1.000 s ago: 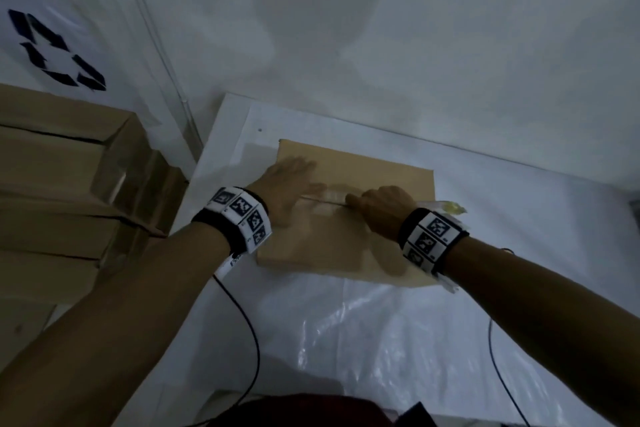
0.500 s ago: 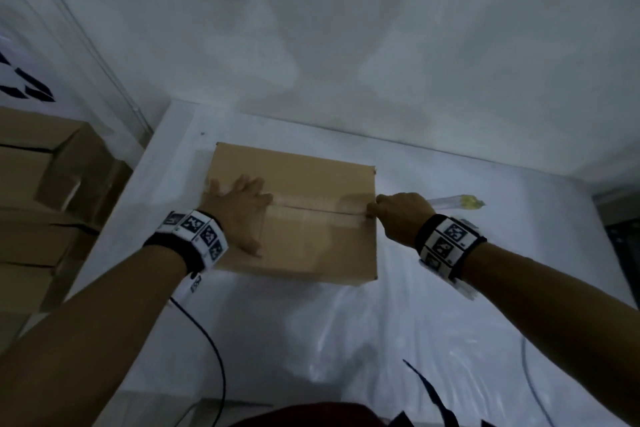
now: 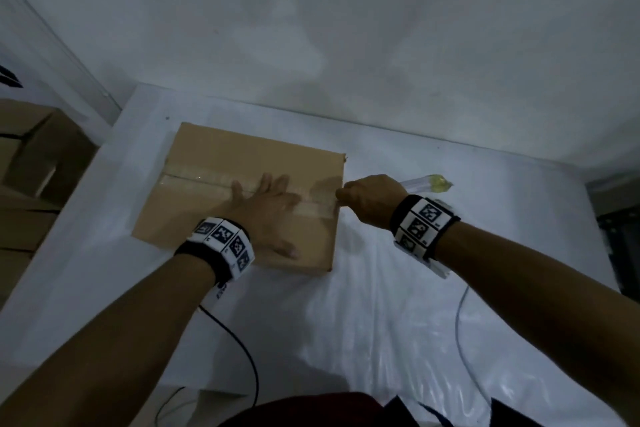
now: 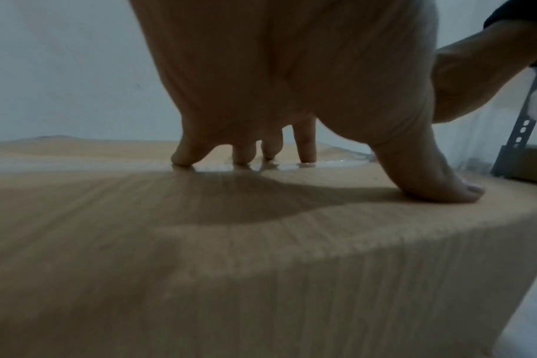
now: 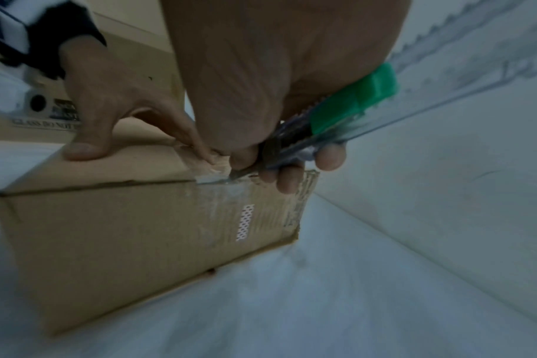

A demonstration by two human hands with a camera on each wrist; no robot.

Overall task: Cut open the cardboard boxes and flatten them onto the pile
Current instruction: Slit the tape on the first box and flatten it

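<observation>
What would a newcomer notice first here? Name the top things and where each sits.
First, the box, taped shut along its top seam, on the white table by the wall. Next, the left hand pressed flat on the box top, fingers on the tape. Then the right hand at the box's right edge, gripping a knife whose blade meets the tape at the top corner.

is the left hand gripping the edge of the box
No, the left hand lies flat on top of the cardboard box, fingers spread across the tape seam, not curled round any edge.
</observation>
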